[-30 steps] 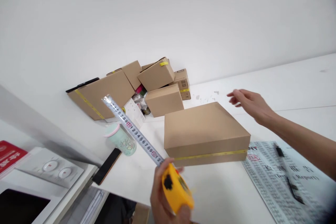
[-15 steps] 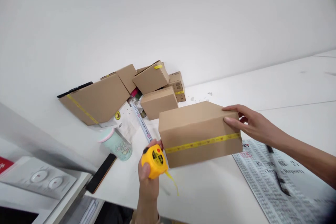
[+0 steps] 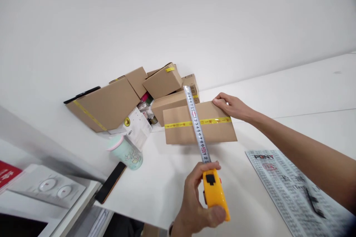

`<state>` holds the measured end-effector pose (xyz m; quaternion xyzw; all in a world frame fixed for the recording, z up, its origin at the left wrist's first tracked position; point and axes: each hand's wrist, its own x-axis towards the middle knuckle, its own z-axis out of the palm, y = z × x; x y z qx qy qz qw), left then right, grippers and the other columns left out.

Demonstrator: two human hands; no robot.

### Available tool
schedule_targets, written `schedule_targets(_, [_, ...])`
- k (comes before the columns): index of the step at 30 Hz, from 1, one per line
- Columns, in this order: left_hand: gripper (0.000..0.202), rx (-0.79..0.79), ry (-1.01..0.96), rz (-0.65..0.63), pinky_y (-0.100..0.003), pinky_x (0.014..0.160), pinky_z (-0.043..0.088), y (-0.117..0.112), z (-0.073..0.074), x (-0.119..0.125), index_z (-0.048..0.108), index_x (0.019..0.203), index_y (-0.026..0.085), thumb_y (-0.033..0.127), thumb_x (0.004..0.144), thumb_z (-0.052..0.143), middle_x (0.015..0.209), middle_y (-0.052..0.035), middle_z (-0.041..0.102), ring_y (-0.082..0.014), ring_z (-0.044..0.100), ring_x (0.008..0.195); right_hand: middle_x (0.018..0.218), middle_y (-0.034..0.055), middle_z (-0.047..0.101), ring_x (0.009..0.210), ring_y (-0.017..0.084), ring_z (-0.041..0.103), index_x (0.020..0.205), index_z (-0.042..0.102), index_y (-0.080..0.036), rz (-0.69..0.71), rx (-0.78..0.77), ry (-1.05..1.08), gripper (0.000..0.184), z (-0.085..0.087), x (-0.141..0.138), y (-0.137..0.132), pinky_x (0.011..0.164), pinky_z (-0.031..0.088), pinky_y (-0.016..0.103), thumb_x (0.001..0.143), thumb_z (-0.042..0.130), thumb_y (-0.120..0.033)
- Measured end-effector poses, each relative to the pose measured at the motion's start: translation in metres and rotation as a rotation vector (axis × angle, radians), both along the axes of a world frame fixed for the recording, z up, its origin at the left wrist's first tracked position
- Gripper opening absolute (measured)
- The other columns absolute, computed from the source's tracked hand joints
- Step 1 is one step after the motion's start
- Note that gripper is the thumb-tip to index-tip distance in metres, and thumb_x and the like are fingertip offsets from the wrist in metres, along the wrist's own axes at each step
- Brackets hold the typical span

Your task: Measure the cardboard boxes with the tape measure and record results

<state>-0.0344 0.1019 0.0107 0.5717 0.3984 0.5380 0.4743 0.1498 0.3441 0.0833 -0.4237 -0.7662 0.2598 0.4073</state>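
Note:
My left hand is closed around a yellow tape measure low in the middle. Its steel blade is pulled out and runs up across the face of a flat cardboard box with a yellow tape band. The box stands on its edge on the white table. My right hand grips the box's upper right corner, fingers curled over the top edge.
A heap of cardboard boxes lies against the wall behind. A mint cup and a black phone sit at the left. A printed sheet with a black pen lies at the right. A white device is lower left.
My right hand took hold of the flat box and tipped it up onto its edge, farther back. My left hand swung the tape measure right, and its blade now crosses the box's face.

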Motion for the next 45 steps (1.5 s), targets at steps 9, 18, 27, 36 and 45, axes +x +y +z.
schedule_targets(9, [0.077, -0.063, -0.092, -0.081, -0.039, 0.089, 0.050, 0.021, -0.019, -0.024, 0.071, 0.123, 0.021, 0.065, 0.061, 0.086, 0.122, -0.0138, 0.062, -0.0251, 0.056, 0.094, 0.087, 0.0058, 0.070, 0.081, 0.024, 0.061, 0.083, 0.060, -0.024, 0.024, -0.022, 0.035, 0.042, 0.000, -0.002, 0.025, 0.065, 0.045, 0.035, 0.090, 0.048, -0.064])
schedule_targets(18, [0.083, -0.104, -0.102, -0.126, -0.039, 0.086, 0.049, 0.019, -0.033, -0.033, 0.071, 0.125, 0.019, 0.067, 0.058, 0.087, 0.122, -0.0169, 0.064, -0.0289, 0.059, 0.098, 0.087, 0.0034, 0.068, 0.082, 0.023, 0.061, 0.085, 0.060, -0.025, 0.012, -0.096, 0.063, 0.040, -0.004, -0.002, 0.029, 0.066, 0.045, 0.034, 0.090, 0.051, -0.063])
schedule_targets(27, [0.086, -0.126, -0.174, -0.174, -0.040, 0.086, 0.047, 0.026, -0.046, -0.040, 0.070, 0.126, 0.020, 0.067, 0.057, 0.089, 0.124, -0.0179, 0.064, -0.0412, 0.056, 0.121, 0.096, 0.0062, 0.073, 0.085, 0.026, 0.064, 0.096, 0.067, -0.025, 0.001, 0.085, -0.053, 0.030, 0.002, -0.007, 0.034, 0.070, 0.047, 0.037, 0.093, 0.048, -0.048])
schedule_targets(36, [0.084, -0.191, -0.113, -0.136, -0.041, 0.085, 0.048, 0.028, -0.040, -0.036, 0.069, 0.125, 0.019, 0.064, 0.057, 0.089, 0.127, -0.0191, 0.064, -0.0321, 0.061, 0.103, 0.099, 0.0084, 0.066, 0.082, 0.025, 0.052, 0.142, 0.058, -0.047, 0.019, 0.753, -0.635, 0.059, 0.004, -0.027, 0.040, 0.073, 0.035, 0.038, 0.096, 0.037, -0.017])
schedule_targets(45, [0.078, -0.210, -0.127, -0.126, -0.041, 0.087, 0.049, 0.032, -0.051, -0.039, 0.069, 0.127, 0.018, 0.056, 0.061, 0.090, 0.126, -0.0193, 0.066, -0.0301, 0.060, 0.103, 0.101, 0.0087, 0.066, 0.084, 0.026, 0.051, 0.140, 0.059, -0.050, 0.026, 0.713, -0.596, 0.056, 0.003, -0.027, 0.041, 0.073, 0.036, 0.038, 0.098, 0.037, -0.020])
